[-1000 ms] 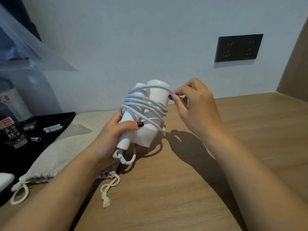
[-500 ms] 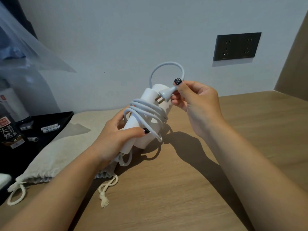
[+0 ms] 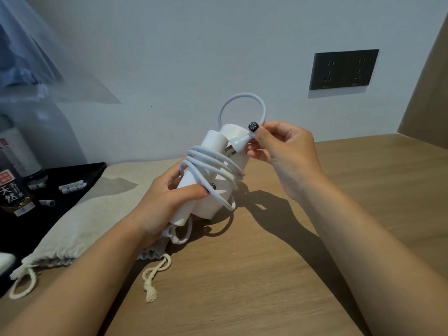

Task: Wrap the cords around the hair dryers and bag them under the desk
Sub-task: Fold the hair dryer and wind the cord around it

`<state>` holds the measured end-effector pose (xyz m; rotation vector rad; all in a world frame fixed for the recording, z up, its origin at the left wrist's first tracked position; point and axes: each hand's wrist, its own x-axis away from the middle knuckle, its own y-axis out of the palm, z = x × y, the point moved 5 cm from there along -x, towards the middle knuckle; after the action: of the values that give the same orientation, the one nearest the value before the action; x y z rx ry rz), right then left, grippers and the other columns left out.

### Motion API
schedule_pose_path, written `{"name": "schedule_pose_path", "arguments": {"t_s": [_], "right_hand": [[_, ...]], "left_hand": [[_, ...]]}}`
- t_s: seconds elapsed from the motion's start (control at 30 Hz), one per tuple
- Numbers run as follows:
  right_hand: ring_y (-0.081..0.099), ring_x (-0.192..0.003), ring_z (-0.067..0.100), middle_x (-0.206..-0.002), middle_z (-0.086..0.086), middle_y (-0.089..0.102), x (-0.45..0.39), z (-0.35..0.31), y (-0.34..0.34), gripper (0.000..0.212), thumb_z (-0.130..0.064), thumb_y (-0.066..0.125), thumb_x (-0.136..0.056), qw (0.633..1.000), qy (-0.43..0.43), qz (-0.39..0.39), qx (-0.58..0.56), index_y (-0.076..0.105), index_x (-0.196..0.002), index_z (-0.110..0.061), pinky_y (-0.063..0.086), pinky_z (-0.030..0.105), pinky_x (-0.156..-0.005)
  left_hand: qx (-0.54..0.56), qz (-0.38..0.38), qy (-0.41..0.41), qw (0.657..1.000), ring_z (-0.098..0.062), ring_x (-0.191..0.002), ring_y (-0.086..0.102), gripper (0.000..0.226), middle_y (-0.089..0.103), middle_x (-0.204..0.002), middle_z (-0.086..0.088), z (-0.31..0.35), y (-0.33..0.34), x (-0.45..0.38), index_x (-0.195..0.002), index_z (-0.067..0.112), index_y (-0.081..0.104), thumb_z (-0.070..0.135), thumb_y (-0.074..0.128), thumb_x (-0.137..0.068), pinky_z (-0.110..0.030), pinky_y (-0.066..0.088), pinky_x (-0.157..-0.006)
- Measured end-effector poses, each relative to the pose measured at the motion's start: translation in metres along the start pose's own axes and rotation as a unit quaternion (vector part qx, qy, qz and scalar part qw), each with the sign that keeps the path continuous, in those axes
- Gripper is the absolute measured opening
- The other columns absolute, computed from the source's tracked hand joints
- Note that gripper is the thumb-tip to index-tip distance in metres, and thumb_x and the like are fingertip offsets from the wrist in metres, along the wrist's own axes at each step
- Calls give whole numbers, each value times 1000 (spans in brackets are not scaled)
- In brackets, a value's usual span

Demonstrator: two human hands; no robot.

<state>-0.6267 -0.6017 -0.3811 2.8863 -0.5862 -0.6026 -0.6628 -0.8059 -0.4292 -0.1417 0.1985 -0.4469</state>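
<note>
**Dryer wrapped, plug end pinched above desk**

Wooden desk (image 3: 278, 275) fills the lower frame, pale wall (image 3: 194, 44) behind it w/ a dark double socket plate (image 3: 344, 69) at upper right. Clear plastic sheet (image 3: 36, 57) hangs at far left.

Beige drawstring bag (image 3: 80, 221) lies flat on desk at left, mouth toward the camera, its rope ends (image 3: 152, 280) trailing on the wood. Black tray (image 3: 80, 173) sits beyond the bag at left edge, holding a dark-labelled bottle (image 3: 14, 192) and a few small white tubes (image 3: 72, 186).

White hair dryer (image 3: 218, 190) is held tilted above desk centre, just over the bag's right side, not touching the wood as far as visible. Left hand (image 3: 167, 202) grips it from the left side, thumb curled across the front, fingers round the back. Cord (image 3: 213, 163) is coiled several turns round the body; a short loop hangs below the handle end and one free loop arcs up above the top of the dryer.

Right hand (image 3: 283, 149) is just right of the dryer top, thumb and fingers pinching the plug (image 3: 238, 145); prongs point left toward the coils. Hands are near each other, both clamped: left on dryer, right on plug.
</note>
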Motion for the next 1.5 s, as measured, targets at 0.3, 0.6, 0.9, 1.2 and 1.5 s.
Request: {"name": "schedule_pose_path", "arguments": {"t_s": [0.3,0.6,0.9,1.2,1.5], "right_hand": [[64,-65,14,-78,11,69,13,-1,16,5,-4,65,-89,994,-63,-56,76,70,-86,-4,59,25,-65],[64,-59,13,-68,7,69,14,16,17,10,-9,69,-88,997,74,-32,18,71,-83,-1,58,24,-63],[65,-56,11,-62,3,69,17,21,21,14,-12,68,-88,994,99,12,40,71,-75,-8,58,23,-62],[67,-60,12,-70,7,72,25,7,35,9,-9,70,-87,996,20,-42,73,72,-78,-7,56,21,-59],[70,-58,15,-64,4,72,16,2,40,13,-16,73,-85,984,-1,-40,172,73,-75,-7,61,28,-64]], "left_hand": [[47,-13,-9,999,-19,-82,68,48,69,-103,-10,-2,-1,0,-102,30,71,35,74,-54,-27,54,-59],[-14,1,13,1000,-14,-92,66,63,68,-109,3,1,-3,-1,-112,39,66,48,74,-50,-19,52,-62],[-16,11,-1,1000,-14,-91,66,66,66,-109,5,2,-2,-3,-114,42,63,49,78,-50,-21,52,-60],[-18,-5,-35,999,-14,-81,69,53,67,-105,-2,-2,-6,-3,-115,31,57,32,70,-63,-25,54,-60],[-20,-14,-32,999,-21,-91,69,74,70,-107,-6,-6,-12,-7,-122,21,59,39,75,-52,-29,54,-66]]}}
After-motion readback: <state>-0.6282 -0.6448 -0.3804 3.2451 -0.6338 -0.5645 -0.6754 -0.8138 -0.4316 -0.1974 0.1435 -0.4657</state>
